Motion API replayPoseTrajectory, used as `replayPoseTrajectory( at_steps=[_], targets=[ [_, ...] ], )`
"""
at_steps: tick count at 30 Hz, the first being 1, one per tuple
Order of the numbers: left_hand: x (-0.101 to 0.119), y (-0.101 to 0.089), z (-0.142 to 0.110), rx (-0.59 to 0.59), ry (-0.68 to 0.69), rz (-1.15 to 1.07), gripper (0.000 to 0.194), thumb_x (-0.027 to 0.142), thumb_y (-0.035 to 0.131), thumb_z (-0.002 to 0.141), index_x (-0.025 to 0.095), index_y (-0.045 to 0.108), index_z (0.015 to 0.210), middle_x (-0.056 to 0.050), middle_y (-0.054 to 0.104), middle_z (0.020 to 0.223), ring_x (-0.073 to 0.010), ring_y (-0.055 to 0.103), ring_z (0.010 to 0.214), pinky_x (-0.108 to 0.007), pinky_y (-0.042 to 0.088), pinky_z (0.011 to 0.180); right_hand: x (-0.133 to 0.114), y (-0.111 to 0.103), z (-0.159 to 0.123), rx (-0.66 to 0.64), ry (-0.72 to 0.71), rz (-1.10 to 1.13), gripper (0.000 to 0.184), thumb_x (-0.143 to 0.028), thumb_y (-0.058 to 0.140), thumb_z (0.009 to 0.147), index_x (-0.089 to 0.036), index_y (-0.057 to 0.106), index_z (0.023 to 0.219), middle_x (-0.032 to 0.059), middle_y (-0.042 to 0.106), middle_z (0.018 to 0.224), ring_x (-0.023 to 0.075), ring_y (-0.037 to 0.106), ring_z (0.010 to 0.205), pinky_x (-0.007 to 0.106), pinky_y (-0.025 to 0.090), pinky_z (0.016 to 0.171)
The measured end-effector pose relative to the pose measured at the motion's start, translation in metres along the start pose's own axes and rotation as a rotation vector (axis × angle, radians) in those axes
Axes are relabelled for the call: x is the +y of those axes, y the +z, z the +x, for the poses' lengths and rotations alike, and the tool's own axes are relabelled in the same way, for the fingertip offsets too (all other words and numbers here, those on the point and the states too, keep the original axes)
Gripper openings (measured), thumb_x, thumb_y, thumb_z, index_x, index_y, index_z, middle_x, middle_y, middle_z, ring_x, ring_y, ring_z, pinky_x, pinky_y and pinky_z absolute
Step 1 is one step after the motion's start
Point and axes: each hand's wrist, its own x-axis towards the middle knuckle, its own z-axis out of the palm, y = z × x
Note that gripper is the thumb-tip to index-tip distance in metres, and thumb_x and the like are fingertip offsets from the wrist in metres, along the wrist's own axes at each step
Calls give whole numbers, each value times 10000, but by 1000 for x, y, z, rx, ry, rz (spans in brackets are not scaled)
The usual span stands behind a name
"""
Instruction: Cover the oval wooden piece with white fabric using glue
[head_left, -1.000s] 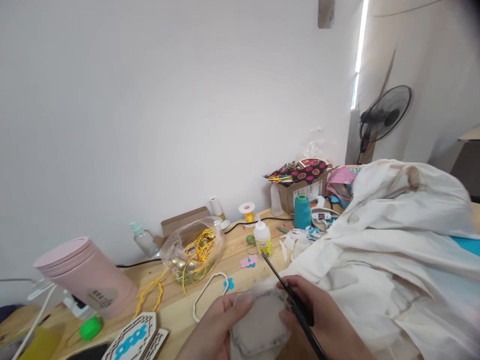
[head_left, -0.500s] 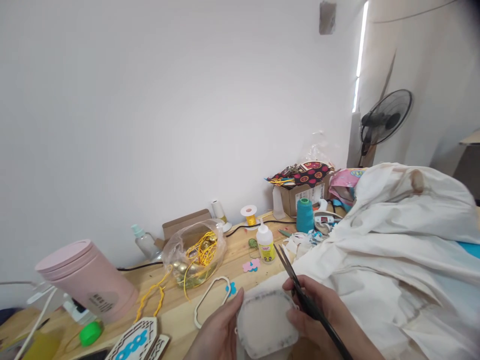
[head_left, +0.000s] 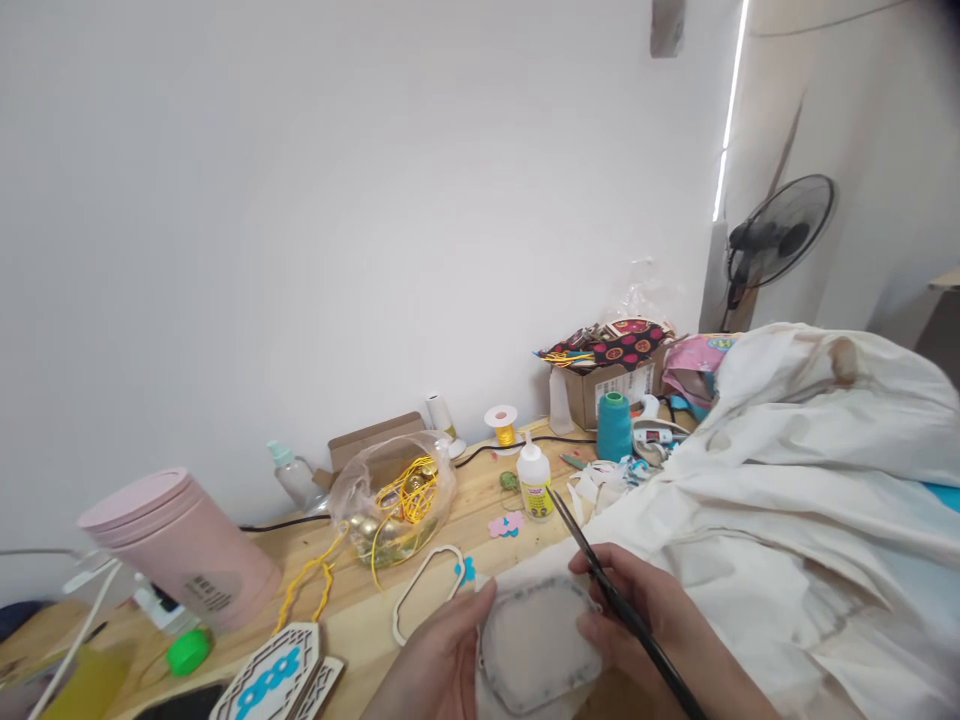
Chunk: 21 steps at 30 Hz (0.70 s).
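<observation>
Low in the head view, my left hand (head_left: 442, 650) grips the left edge of a pale piece of translucent fabric on a rounded frame (head_left: 541, 640), its thumb on the rim. My right hand (head_left: 645, 620) is closed around long dark tweezers (head_left: 626, 612), their tips pointing up and away and close together. The right thumb also rests by the frame's right edge. Just beyond the left hand lies a bare white outline frame (head_left: 429, 590) with a blue flower cutout (head_left: 465, 570) touching its side.
Behind the hands stands a glue bottle (head_left: 535, 482) near pink cutouts (head_left: 505, 523). White cloth (head_left: 810, 520) covers the right side. On the left are a pink canister (head_left: 184, 550), patterned tags (head_left: 270, 675) and a plastic bag (head_left: 394, 500) with yellow cord. A teal thread cone (head_left: 613, 428) stands farther back.
The tweezers' tips have come closer together. The held frame tilts a little differently, and the whole view has shifted slightly, with objects appearing farther right. Both hands keep their hold.
</observation>
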Motion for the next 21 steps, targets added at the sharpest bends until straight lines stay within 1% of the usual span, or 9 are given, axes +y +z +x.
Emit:
replayPoseTrajectory(
  at_steps=[3, 9, 13, 15, 17, 19, 21],
  targets=[
    [-1, -4, 2, 42, 27, 10, 448, 274, 519, 791, 91, 495, 1198, -156, 681, 996, -292, 622, 919, -372, 398, 856, -3, -2, -1, 17, 15, 19, 261, -228, 549, 592, -165, 532, 845, -75, 369, 558, 97, 356, 502, 223, 253, 461],
    [2, -7, 1, 94, 54, 15, 443, 265, 561, 778, 96, 507, 1183, -140, 686, 996, -280, 617, 938, -360, 406, 860, -4, -5, 0, -17, 15, 0, 268, -226, 567, 582, -184, 533, 845, -85, 335, 538, 94, 336, 484, 217, 245, 444],
    [4, -13, 1, 144, 67, 9, 346, 241, 547, 791, 59, 579, 1083, -130, 712, 920, -267, 597, 980, -333, 407, 866, -12, -10, -3, -4, 81, 113, 287, -274, 624, 573, -188, 547, 836, -80, 345, 555, 77, 308, 459, 205, 230, 409],
    [5, -15, 1, 161, 60, 3, 332, 236, 539, 796, 46, 587, 1064, -126, 722, 876, -261, 597, 981, -324, 408, 866, -16, -11, -4, 9, 96, 134, 283, -282, 629, 583, -185, 551, 837, -84, 334, 547, 73, 293, 452, 201, 222, 403],
    [5, -14, 1, 148, 61, -5, 354, 231, 539, 795, 44, 567, 1095, -125, 724, 870, -261, 603, 971, -326, 408, 869, -16, -10, -4, 27, 81, 100, 265, -266, 610, 589, -182, 548, 833, -82, 343, 551, 78, 308, 471, 200, 240, 424],
    [4, -10, 0, 84, 52, -32, 379, 232, 519, 804, 48, 540, 1134, -135, 715, 903, -269, 607, 962, -343, 405, 874, -12, -7, -1, 22, 44, 32, 248, -239, 570, 599, -175, 535, 837, -76, 362, 567, 86, 331, 493, 204, 258, 447],
    [3, -6, -1, 14, 38, -63, 399, 253, 481, 819, 53, 521, 1161, -150, 698, 954, -284, 604, 965, -370, 403, 877, -5, -5, 3, -13, 2, -39, 256, -202, 543, 597, -171, 527, 851, -78, 366, 555, 92, 341, 495, 210, 264, 453]
  ],
)
